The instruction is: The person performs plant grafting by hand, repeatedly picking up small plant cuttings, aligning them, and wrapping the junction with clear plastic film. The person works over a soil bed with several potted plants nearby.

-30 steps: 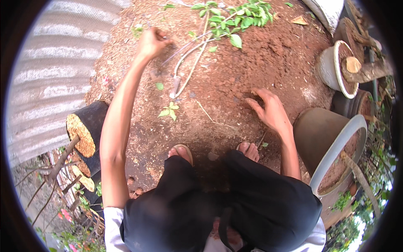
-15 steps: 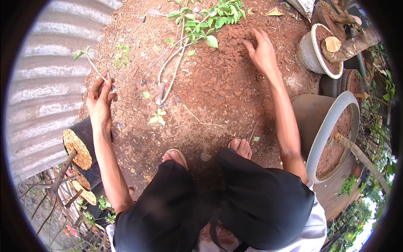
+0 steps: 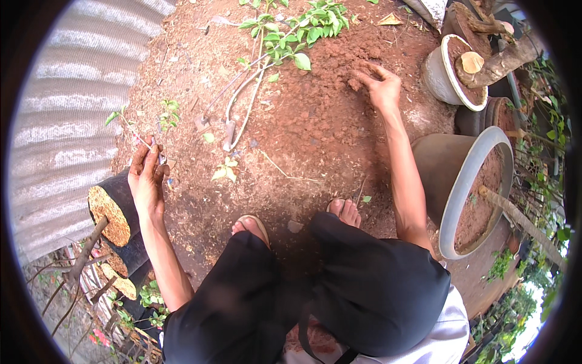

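Observation:
On the left, my left hand (image 3: 144,188) is closed, pinching a thin plant cutting (image 3: 128,126) between thumb and fingertips; a few small green leaves sit at its upper end. Dark soil smears those fingers. My right hand (image 3: 383,92) reaches to a patch of loose reddish soil (image 3: 330,76), its fingertips at the crumbly surface and thumb apart from the fingers; nothing shows held in it. Between the hands lie long cut stems, with a leafy branch (image 3: 321,24) at their far end. A hand tool (image 3: 229,134) with a short handle lies along the stems.
Corrugated sheeting (image 3: 79,109) borders the left side, above black planting bags (image 3: 130,200). At the right stand a white pot (image 3: 439,76) and a large grey-rimmed pot (image 3: 445,236), both holding thick stems. My sandalled feet (image 3: 251,227) rest on the ground in front.
My right hand has come slightly nearer and its fingers now meet the loose soil. The left hand has shifted a little nearer, still pinching the cutting.

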The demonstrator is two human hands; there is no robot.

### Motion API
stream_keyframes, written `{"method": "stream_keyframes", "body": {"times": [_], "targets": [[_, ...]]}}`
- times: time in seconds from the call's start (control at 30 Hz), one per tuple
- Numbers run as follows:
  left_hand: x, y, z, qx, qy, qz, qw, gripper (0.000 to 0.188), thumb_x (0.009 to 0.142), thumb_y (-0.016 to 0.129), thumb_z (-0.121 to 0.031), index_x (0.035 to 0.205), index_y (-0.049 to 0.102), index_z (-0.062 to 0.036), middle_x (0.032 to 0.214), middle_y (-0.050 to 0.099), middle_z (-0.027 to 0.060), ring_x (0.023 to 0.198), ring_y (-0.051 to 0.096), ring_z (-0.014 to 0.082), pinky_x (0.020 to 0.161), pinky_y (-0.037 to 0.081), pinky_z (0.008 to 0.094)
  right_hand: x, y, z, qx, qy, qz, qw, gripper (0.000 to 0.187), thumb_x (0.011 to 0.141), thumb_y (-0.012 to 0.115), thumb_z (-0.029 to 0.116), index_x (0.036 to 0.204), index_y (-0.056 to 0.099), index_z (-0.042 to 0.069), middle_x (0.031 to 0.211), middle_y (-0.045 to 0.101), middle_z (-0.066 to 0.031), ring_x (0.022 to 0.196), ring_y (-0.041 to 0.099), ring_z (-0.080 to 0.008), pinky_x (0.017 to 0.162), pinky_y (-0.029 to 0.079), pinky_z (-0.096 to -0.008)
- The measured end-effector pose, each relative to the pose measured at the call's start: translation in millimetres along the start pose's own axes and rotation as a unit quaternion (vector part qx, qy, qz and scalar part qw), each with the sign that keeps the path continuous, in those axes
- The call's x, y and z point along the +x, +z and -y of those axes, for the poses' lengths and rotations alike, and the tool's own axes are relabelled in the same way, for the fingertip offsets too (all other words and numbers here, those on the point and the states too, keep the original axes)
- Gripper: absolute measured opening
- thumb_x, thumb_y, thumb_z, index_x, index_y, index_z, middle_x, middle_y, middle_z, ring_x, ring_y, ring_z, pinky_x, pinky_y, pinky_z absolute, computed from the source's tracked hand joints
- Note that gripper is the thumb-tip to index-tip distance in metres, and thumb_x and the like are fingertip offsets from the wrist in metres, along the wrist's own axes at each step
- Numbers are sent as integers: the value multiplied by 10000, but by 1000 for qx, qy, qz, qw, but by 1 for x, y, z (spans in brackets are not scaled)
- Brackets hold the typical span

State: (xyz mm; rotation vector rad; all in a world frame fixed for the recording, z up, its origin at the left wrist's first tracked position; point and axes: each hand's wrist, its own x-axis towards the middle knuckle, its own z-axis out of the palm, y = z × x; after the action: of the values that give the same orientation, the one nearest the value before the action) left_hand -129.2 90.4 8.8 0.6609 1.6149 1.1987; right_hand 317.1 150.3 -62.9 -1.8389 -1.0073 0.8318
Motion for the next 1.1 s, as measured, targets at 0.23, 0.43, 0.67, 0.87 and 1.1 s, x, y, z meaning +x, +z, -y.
{"method": "stream_keyframes", "body": {"times": [0.23,0.43,0.67,0.87,1.1], "targets": [[-2,1,8,3,-24,7,1000,286,866,660,-120,1138,612,-45,957,630,26,792,580,73,598,437,213,-18,-11,-6,458,249,111,846,562,846,595,-47,1325,305,-96,1334,422,-245,1197,489,-288,1013,426,-366],[-7,1,14,14,-30,29,999,297,869,650,-106,1153,604,-36,961,634,26,779,583,76,597,434,207,-51,7,16,396,177,139,890,497,832,583,-82,1281,370,-77,1203,550,-207,1090,575,-251,950,477,-310],[-18,10,8,9,-29,31,999,309,866,650,-100,1155,593,-10,944,628,41,786,585,87,600,446,217,-58,11,8,369,128,138,910,338,826,628,-46,1148,534,-87,1100,628,-186,971,645,-253,861,528,-326],[-29,19,-1,5,-21,123,992,439,851,657,-123,1241,504,6,1057,613,130,890,586,150,716,468,286,-76,20,16,228,63,149,960,333,819,643,-39,1138,559,-79,1022,661,-170,953,647,-217,813,543,-319],[-45,52,10,-96,-27,211,972,218,854,647,-55,1067,613,-21,948,658,102,817,621,162,711,513,287,-143,53,58,246,87,338,904,318,834,631,-25,1149,587,-24,1060,657,-106,955,631,-167,784,538,-281]]}}
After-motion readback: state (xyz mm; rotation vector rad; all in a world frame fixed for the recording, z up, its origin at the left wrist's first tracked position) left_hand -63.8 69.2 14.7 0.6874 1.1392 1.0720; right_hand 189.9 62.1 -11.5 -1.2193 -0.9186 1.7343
